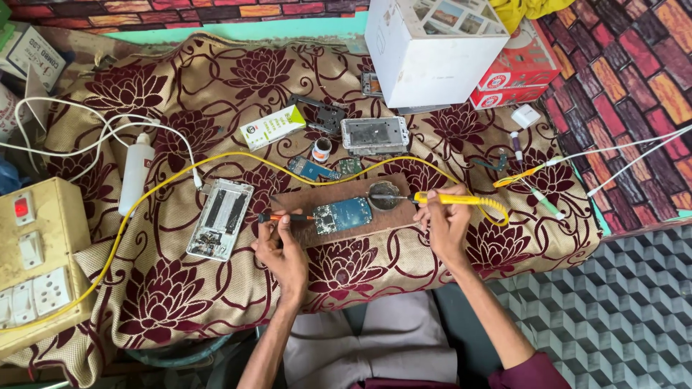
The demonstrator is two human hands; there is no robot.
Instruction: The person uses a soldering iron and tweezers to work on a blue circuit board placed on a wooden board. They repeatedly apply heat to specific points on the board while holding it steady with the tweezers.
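left hand [282, 253] — fingers pinching orange-tipped tool [282, 217] | right hand [445, 223] — fingers gripping yellow soldering iron [450, 199] | blue circuit board [343, 215] flat on brown board [317, 198]

One head-worn view, steeply downward, fairly near the cloth-covered table [180, 288]

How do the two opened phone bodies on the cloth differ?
The left phone body lies lengthwise toward the person, near the left hand; the far phone body lies crosswise by the white box. The left one shows dark inner slots; the far one a pale, plain inside. Both are silver-framed and lie untouched.
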